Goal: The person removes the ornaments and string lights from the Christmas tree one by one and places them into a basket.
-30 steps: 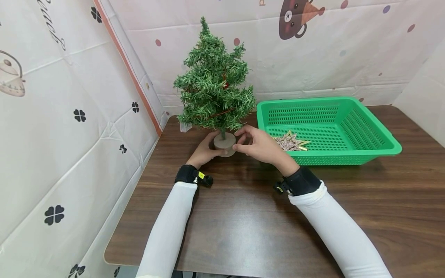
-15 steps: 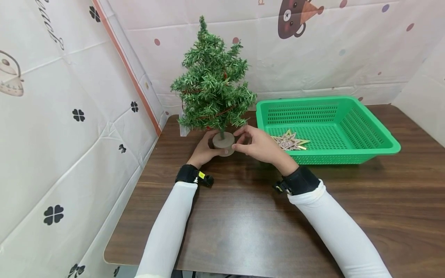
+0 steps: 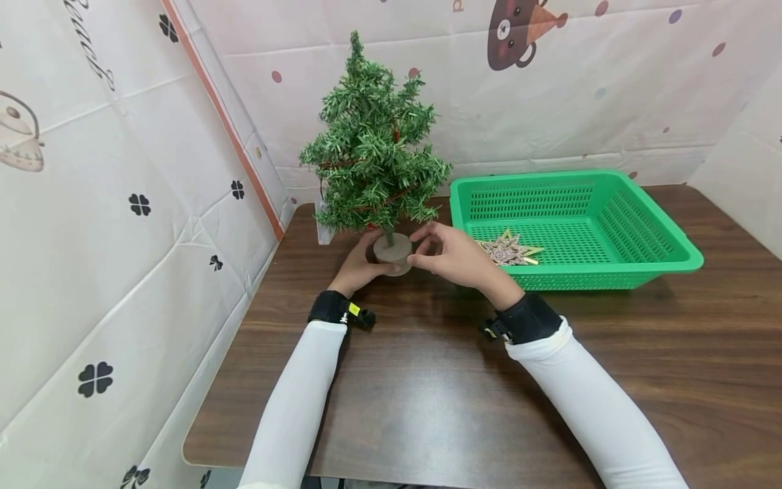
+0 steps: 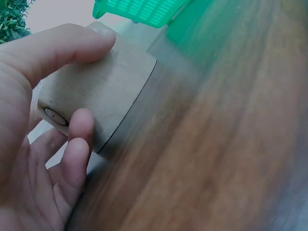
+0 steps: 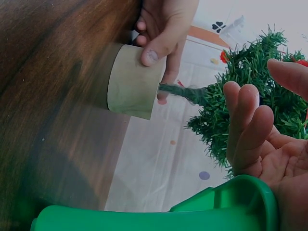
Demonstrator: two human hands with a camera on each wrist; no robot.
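Note:
A small artificial Christmas tree (image 3: 379, 146) stands upright on a round wooden base (image 3: 394, 250) at the back left of the table. My left hand (image 3: 356, 269) grips the base from its left side; in the left wrist view the thumb lies along the side of the base (image 4: 115, 79) and the other fingers curve around it. On the right, my right hand (image 3: 458, 257) is held beside the base with bent, relaxed fingers. The right wrist view shows that hand (image 5: 284, 166) holding nothing, apart from the base and in front of the green branches (image 5: 207, 125).
A green plastic basket (image 3: 611, 275) stands right of the tree, behind my right forearm. Glittery star ornaments (image 3: 510, 250) lie in its near left corner. A whitish tag (image 3: 324, 231) hangs at the tree's lower left. Patterned sheets (image 3: 550, 122) line the back and left side.
The tree has turned slightly on its spot: the whitish tag at lower left shows more, and red bits among the branches have shifted. Both hands have stayed almost in place.

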